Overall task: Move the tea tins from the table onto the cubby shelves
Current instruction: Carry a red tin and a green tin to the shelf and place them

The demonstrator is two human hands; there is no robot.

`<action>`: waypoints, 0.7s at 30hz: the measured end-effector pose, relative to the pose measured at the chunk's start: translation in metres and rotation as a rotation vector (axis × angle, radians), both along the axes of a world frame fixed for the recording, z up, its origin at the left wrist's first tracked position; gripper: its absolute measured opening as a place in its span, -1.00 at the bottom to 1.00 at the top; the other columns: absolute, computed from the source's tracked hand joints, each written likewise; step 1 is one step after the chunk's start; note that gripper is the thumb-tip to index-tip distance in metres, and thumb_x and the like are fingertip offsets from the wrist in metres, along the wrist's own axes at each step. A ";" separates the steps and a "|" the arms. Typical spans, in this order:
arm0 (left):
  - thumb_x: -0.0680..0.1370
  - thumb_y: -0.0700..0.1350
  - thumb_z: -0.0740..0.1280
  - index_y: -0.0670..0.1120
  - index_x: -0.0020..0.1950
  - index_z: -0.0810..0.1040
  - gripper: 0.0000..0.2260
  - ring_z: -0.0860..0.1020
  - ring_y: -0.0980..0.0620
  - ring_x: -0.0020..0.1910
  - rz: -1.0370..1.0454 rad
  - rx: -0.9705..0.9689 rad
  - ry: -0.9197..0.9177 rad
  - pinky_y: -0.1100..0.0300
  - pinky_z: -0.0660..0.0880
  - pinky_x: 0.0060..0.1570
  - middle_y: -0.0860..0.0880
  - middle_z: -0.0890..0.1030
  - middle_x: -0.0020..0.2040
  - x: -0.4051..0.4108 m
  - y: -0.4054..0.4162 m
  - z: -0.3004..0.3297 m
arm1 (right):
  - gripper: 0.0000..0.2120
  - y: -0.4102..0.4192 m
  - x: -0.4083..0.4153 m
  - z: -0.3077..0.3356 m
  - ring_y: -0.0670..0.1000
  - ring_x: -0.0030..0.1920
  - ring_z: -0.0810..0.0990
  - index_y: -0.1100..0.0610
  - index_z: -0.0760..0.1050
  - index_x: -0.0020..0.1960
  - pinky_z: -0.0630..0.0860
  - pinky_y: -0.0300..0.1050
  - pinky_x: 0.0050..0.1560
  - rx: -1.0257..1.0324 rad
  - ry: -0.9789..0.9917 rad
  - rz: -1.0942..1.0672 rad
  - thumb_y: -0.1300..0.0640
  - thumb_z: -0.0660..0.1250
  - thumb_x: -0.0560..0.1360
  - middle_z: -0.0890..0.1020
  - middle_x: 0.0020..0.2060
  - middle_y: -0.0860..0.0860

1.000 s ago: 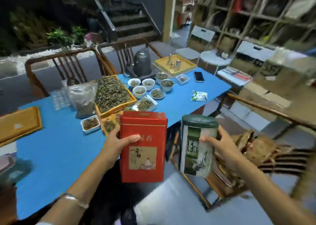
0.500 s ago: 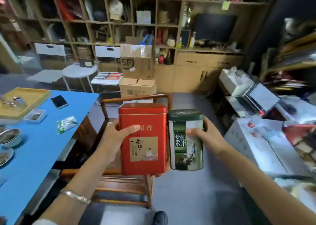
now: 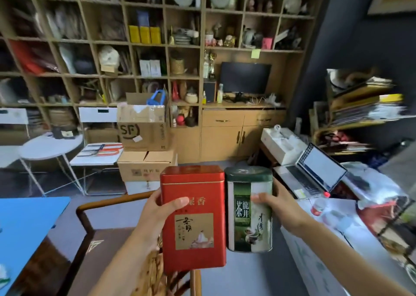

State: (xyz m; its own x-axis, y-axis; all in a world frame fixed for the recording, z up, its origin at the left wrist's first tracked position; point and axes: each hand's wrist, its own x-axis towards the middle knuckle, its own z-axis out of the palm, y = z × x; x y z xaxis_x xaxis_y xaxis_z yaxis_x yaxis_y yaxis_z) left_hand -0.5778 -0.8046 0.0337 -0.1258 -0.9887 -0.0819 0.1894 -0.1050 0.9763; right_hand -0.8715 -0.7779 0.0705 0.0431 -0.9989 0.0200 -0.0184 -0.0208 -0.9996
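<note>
The left hand (image 3: 155,217) holds the tall red rectangular tea tin (image 3: 193,219) in a closed grip; the right hand (image 3: 278,205) clasps the green-and-white rounded tea tin (image 3: 248,210). Both tins are upright, side by side, before the wooden cubby shelves (image 3: 166,45).

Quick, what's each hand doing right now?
Left hand: closed around the red tea tin.
Right hand: closed around the green tea tin.

red tin (image 3: 193,219): glossy painted metal. green tin (image 3: 248,210): satin metal, printed label. cubby shelves (image 3: 166,45) at 12 o'clock: matt wood. Boxes (image 3: 144,129): plain cardboard.
</note>
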 end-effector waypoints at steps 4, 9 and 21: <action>0.02 0.21 0.66 -0.01 0.14 0.60 -0.25 0.69 -0.17 -0.02 0.015 0.001 -0.039 -0.03 0.63 -0.13 -0.15 0.71 0.02 -0.018 -0.050 -0.004 | -0.58 -0.060 -0.019 -0.013 0.10 -0.04 0.71 -0.13 0.59 0.02 0.62 -0.15 -0.16 0.024 -0.075 0.029 0.03 0.54 0.18 0.71 -0.01 0.08; 0.02 0.21 0.66 0.06 0.05 0.64 -0.35 0.70 -0.15 -0.03 0.090 0.023 -0.072 -0.02 0.61 -0.12 -0.14 0.72 0.01 -0.060 -0.116 -0.013 | -0.55 -0.145 -0.059 -0.034 0.12 0.00 0.70 -0.09 0.60 0.05 0.62 -0.12 -0.11 0.067 -0.110 0.082 0.01 0.57 0.18 0.71 0.02 0.11; -0.02 0.19 0.67 0.09 0.05 0.65 -0.33 0.70 -0.13 -0.02 0.314 -0.022 -0.086 -0.02 0.61 -0.09 -0.11 0.72 0.00 -0.178 -0.267 0.050 | -0.39 -0.359 -0.174 0.019 0.23 0.00 0.69 0.04 0.53 0.14 0.57 0.25 0.11 0.056 -0.133 0.271 0.06 0.60 0.12 0.70 0.01 0.17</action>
